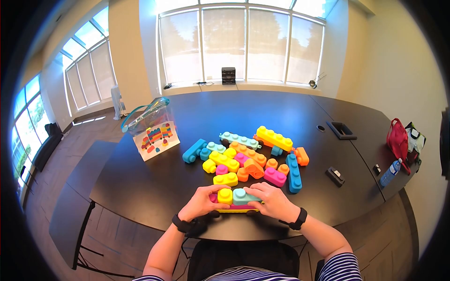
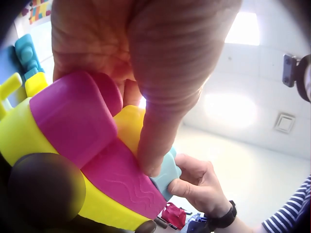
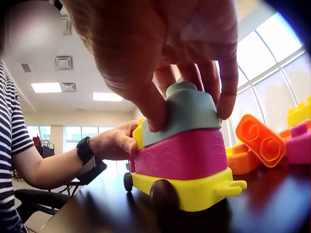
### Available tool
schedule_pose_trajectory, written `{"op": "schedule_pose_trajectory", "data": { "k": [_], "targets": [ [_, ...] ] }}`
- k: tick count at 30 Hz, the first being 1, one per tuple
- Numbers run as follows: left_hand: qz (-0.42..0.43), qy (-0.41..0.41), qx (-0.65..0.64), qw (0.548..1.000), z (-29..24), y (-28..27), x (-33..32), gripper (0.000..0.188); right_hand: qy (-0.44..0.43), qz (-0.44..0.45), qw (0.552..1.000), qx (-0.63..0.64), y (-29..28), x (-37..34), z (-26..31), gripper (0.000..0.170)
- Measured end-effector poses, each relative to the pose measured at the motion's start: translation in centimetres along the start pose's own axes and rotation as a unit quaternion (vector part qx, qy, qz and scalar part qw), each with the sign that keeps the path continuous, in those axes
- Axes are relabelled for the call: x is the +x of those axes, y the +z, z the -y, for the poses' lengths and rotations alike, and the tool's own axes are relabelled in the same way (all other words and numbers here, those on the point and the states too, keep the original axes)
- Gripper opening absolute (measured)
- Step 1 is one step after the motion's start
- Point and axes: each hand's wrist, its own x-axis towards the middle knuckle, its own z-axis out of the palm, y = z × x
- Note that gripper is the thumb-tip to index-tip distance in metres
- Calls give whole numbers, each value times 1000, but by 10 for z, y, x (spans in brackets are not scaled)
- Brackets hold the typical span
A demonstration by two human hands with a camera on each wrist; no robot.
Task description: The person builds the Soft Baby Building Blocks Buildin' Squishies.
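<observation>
A yellow wheeled base (image 3: 194,192) with dark wheels stands at the table's front edge, carrying a magenta layer (image 3: 184,154). On top sit a yellow block (image 1: 225,196) and, to its right, a light teal block (image 3: 187,114). My left hand (image 1: 203,202) grips the yellow block, thumb on its near side; in the left wrist view a magenta block (image 2: 73,119) stands at that end. My right hand (image 1: 276,203) pinches the teal block between thumb and fingers. The two blocks are side by side on the magenta layer.
Behind the hands lies a pile of loose blocks, among them a yellow one (image 1: 226,179) and a blue one (image 1: 294,173). A clear bag with a picture card (image 1: 157,140) stands at the left. A water bottle (image 1: 391,173) and a red bag (image 1: 397,144) are at the right.
</observation>
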Motion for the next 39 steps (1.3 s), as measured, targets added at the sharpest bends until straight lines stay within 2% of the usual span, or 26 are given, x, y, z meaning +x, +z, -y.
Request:
{"op": "schedule_pose_trajectory", "data": {
  "k": [7, 14, 17, 18, 19, 21, 24, 27, 28, 32, 39],
  "targets": [
    [4, -13, 9, 1000, -2, -4, -1, 60, 6, 10, 1000, 9, 2, -3, 2, 54],
    [9, -38, 5, 999, -3, -5, -3, 61, -5, 153, 983, 99, -21, 12, -17, 58],
    [11, -32, -2, 999, -3, -5, -2, 61, 61, 148, 967, 195, -41, 24, -36, 49],
    [12, -30, -5, 999, -3, -6, -2, 60, 76, 82, 982, 151, -50, 29, -41, 41],
    [14, -32, -6, 999, -2, -6, -2, 60, 93, 13, 988, 125, -44, 30, -68, 40],
    [16, -36, -7, 999, 0, -7, -2, 60, 197, -12, 979, 53, -52, 39, -99, 42],
    [15, -28, -1, 999, -2, -6, -2, 60, 208, 6, 978, -30, -40, 43, -155, 42],
    [14, -27, -9, 999, 0, -4, -2, 58, 261, 94, 956, -98, -33, 50, -166, 41],
    [13, -26, -16, 999, 0, -4, -2, 58, 251, 91, 957, -111, -28, 51, -169, 40],
    [18, -30, -15, 999, 5, -3, -2, 58, 265, 133, 948, -117, -18, 57, -182, 43],
    [18, -23, -10, 1000, 0, -2, -3, 57, 235, 121, 957, -119, -8, 59, -189, 45]
  ]
}}
